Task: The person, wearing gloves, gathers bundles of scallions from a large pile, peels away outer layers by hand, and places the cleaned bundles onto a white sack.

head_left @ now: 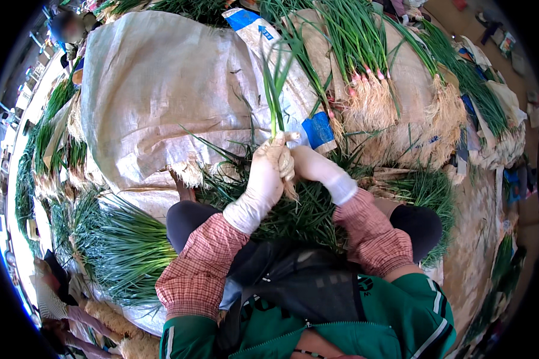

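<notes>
My left hand [268, 170], in a soiled white glove, grips a green onion stalk [274, 99] near its pale root end, the leaves standing upright. My right hand [310, 161], also gloved in white, touches the same stalk's base from the right. Both hands meet above a heap of green onion leaves [293, 215] lying between my knees. Red checked sleeves cover my forearms.
A large grey woven sack [161, 90] covers a mound ahead. Bundles of green onions with hairy roots [371, 102] lie to the upper right, more bundles [120, 245] to my left. Another person's gloved hand [48, 299] is at the lower left.
</notes>
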Demonstrator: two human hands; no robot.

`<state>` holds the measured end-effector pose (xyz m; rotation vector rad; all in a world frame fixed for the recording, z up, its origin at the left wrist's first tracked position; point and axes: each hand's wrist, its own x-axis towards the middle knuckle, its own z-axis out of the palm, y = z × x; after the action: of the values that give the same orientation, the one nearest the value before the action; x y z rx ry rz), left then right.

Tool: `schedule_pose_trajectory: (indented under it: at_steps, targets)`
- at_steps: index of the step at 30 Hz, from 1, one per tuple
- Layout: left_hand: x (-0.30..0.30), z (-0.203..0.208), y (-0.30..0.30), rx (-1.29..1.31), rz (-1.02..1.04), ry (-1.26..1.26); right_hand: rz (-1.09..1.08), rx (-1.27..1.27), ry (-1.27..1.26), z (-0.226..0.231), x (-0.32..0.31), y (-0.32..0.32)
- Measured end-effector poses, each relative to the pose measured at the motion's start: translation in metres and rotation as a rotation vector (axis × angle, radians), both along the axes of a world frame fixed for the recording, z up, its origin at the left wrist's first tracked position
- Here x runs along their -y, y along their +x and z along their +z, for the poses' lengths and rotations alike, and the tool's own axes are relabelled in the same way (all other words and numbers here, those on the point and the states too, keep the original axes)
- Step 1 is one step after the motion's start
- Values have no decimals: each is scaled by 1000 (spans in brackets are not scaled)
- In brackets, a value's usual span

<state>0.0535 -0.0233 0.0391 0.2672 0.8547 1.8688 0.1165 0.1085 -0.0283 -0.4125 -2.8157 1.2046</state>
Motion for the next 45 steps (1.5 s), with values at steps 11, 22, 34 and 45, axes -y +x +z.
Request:
schedule_pose_trajectory:
  at_steps: [11, 22, 34, 45]
  targets:
    - [-30, -30, -17, 150, -170, -66, -465, -225, -480, 64, -5, 54]
    - [-4, -34, -28, -246, -137, -290, -453, -268, -547, 59, 1, 54]
    - [14, -24, -27, -96, -152, -197, -548, -486, -1576, -4, -17, 10]
    - [-18, -40, 2, -430, 143, -290, -747, -629, -246, 9, 23, -7]
